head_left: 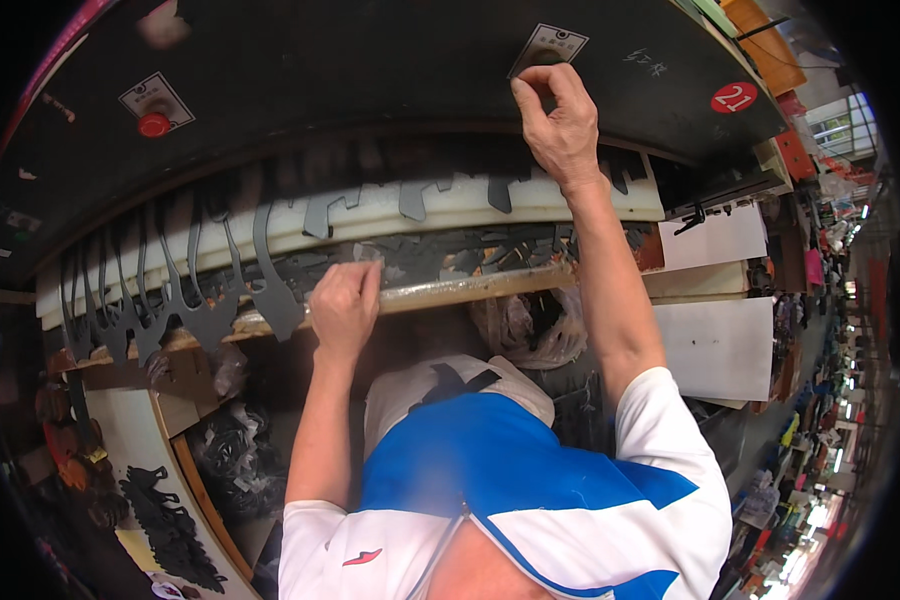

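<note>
My right hand point(564, 128) is raised to the front of a black machine panel point(350, 75). Its thumb and index finger curl together just below a dark round knob or button on a white label plate point(567, 40); whether they touch it is hidden. My left hand point(346, 303) is closed, knuckles up, by the wooden front rail point(450, 293). What its fingers hold, if anything, is hidden. Left of it, several dark grey cut strips with forked ends point(275, 305) hang over the rail. More grey cut shapes point(411, 200) lie across a thick white pad point(370, 212).
Grey scraps point(470, 257) litter the trough between pad and rail. A red button point(153, 124) sits on the panel's left. Below the rail hangs a clear plastic bag point(540, 328). Pale boards point(715, 345) stand at right. Black pieces point(170, 525) lie on a board at lower left.
</note>
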Demonstrator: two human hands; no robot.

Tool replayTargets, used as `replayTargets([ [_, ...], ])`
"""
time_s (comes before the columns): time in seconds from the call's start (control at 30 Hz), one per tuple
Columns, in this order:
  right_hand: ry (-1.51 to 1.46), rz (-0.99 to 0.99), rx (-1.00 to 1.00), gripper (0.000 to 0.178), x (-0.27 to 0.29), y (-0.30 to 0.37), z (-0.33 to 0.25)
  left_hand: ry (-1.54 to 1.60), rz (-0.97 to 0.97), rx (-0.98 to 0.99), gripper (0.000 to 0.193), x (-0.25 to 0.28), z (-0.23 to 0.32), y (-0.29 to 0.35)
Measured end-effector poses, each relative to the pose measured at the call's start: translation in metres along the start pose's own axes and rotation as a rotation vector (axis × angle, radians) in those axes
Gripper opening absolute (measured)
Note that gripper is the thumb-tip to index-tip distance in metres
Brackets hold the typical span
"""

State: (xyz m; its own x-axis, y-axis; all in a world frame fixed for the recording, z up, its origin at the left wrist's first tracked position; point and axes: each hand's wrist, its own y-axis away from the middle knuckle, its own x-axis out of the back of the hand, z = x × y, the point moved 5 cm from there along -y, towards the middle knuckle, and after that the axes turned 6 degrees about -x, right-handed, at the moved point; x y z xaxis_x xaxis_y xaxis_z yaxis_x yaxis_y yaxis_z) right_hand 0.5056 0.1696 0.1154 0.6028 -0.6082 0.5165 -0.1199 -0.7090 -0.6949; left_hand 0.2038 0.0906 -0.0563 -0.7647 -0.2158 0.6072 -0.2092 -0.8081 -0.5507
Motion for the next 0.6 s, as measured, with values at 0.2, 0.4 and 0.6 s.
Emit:
replayTargets([
  [0.2, -0.099, -0.069, -0.253, 0.009, 0.007, 0.111, 0.031, 0.049, 0.067, -0.050, 0.009, 0.009, 0.001, -0.005],
  [0.4, -0.069, -0.330, -0.286, 0.017, -0.025, 0.201, 0.039, 0.186, 0.105, -0.113, 0.010, -0.013, 0.045, -0.003],
  [0.6, -0.102, -0.408, -0.294, 0.018, -0.026, 0.201, 0.039, -0.027, 0.035, -0.120, 0.012, -0.043, 0.065, 0.013],
])
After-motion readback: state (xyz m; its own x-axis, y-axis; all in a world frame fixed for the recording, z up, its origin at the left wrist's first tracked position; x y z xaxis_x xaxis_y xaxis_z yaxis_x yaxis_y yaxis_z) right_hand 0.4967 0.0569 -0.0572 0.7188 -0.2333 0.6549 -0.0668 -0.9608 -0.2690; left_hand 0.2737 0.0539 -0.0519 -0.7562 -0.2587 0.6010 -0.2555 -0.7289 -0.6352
